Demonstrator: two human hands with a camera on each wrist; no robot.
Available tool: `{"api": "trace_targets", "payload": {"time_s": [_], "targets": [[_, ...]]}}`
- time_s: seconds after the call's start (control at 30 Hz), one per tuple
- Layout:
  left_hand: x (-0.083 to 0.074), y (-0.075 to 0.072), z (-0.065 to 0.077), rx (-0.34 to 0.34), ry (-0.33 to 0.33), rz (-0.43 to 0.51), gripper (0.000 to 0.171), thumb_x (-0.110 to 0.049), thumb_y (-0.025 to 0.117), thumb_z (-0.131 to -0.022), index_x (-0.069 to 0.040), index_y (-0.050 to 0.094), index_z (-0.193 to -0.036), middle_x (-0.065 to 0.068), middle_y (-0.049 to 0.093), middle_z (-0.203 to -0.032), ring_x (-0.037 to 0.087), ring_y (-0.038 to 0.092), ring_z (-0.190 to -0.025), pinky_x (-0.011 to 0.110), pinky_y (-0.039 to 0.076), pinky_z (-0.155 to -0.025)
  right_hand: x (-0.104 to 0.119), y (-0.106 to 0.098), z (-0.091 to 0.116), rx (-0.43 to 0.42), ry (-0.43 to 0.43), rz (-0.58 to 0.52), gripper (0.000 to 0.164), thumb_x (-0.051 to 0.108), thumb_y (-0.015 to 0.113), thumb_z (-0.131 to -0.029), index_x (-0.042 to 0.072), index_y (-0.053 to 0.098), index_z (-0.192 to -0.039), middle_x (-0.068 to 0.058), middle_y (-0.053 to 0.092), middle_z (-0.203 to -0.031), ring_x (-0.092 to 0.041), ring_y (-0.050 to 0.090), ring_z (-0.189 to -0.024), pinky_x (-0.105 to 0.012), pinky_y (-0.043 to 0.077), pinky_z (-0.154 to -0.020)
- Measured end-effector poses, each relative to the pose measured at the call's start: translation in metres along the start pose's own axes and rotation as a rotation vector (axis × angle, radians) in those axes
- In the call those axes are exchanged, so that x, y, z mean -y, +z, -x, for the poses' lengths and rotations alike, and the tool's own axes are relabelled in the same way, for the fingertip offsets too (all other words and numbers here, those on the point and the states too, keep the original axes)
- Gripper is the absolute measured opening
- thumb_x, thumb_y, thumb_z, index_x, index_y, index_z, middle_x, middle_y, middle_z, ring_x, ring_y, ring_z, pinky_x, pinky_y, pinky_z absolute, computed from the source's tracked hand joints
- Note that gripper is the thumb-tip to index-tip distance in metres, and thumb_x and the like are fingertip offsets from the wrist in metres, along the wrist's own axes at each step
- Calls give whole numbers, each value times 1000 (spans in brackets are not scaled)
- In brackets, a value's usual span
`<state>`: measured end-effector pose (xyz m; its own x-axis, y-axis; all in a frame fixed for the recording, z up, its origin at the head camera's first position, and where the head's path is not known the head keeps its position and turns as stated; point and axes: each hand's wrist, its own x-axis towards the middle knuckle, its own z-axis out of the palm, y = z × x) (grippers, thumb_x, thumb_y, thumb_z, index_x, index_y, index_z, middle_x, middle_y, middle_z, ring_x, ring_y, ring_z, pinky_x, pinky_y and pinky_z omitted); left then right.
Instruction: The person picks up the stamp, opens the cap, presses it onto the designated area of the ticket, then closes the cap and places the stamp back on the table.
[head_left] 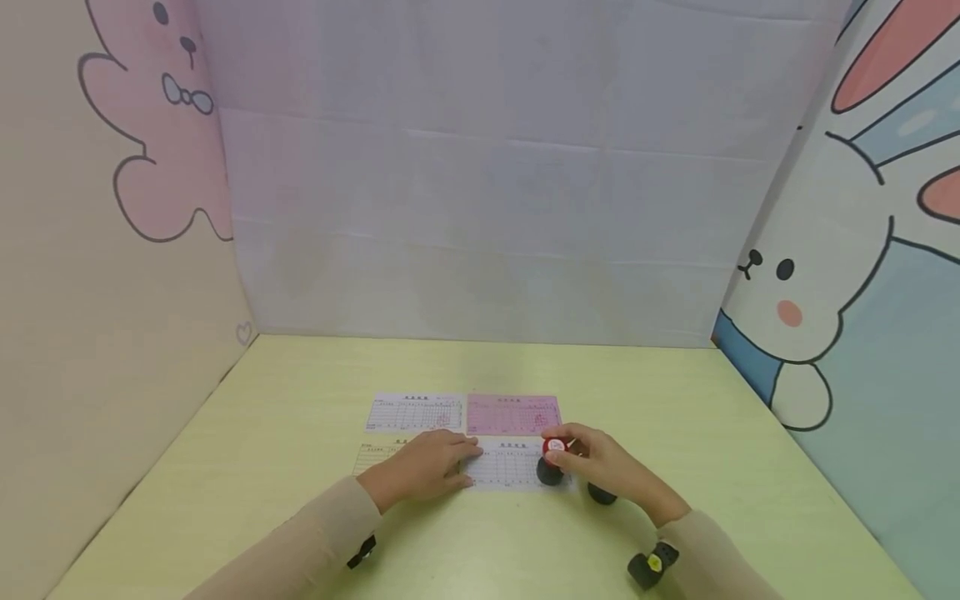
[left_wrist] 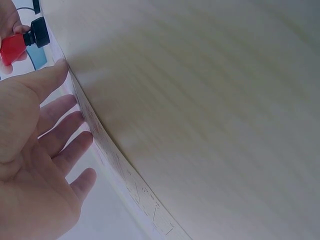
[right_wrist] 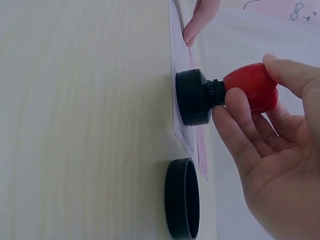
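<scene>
A stamp with a red handle and a round black base is gripped at the handle by my right hand, thumb and fingers around it. Its base stands on the right end of a white printed form, as the head and right wrist views show. My left hand rests with extended fingers on the left end of that form, also covering much of a yellowish form. Beside the form, partly under the right hand in the head view, lies a round black cap, its hollow side showing in the right wrist view.
Behind the hands lie another white form and a pink form, each with a faint red mark at its right. The pale yellow table meets a white back sheet and side panels with cartoon animals.
</scene>
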<state>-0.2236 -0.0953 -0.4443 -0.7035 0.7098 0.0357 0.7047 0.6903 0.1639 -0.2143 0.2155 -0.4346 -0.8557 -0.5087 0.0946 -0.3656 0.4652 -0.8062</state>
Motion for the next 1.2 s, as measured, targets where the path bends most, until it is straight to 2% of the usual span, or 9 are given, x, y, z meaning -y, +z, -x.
{"api": "trace_targets", "payload": {"time_s": [0.27, 0.5, 0.6, 1.0, 1.2], "targets": [[1, 2, 0, 1, -2, 10, 48, -34, 67, -97, -8, 61, -137, 7, 57, -143, 27, 51, -133, 44, 36, -114, 0, 1, 0, -6, 22, 12, 41, 24, 66, -99, -3, 60, -130, -4, 64, -102, -20, 59, -86, -25, 50, -73], [6, 5, -1, -5, 0, -35, 49, -38, 65, -98, -10, 60, -139, 5, 56, -144, 25, 51, -133, 43, 34, -115, 2, -1, -2, -13, 21, 26, 43, 26, 66, -99, -2, 60, -131, -4, 64, -102, -22, 60, -87, -25, 50, -73], [6, 6, -1, -3, -1, -25, 50, -39, 65, -98, -11, 60, -139, 5, 55, -145, 26, 50, -134, 44, 34, -115, 4, -1, -2, -19, 29, 18, 42, 25, 67, -98, -1, 61, -130, -4, 64, -102, -23, 60, -87, -25, 50, -72], [0, 2, 2, -8, 5, 16, 49, -34, 67, -98, -7, 60, -137, 9, 56, -144, 29, 50, -133, 47, 33, -115, 5, -3, 1, -16, 38, 29, 41, 28, 68, -98, 2, 62, -130, -3, 65, -99, -22, 60, -85, -26, 50, -71], [-2, 3, 3, -10, -3, 4, 48, -34, 65, -99, -7, 59, -138, 8, 55, -145, 28, 49, -134, 48, 32, -115, 4, -4, 1, -23, 37, 37, 41, 30, 69, -97, 4, 64, -128, 0, 67, -98, -20, 62, -82, -26, 52, -70]]}}
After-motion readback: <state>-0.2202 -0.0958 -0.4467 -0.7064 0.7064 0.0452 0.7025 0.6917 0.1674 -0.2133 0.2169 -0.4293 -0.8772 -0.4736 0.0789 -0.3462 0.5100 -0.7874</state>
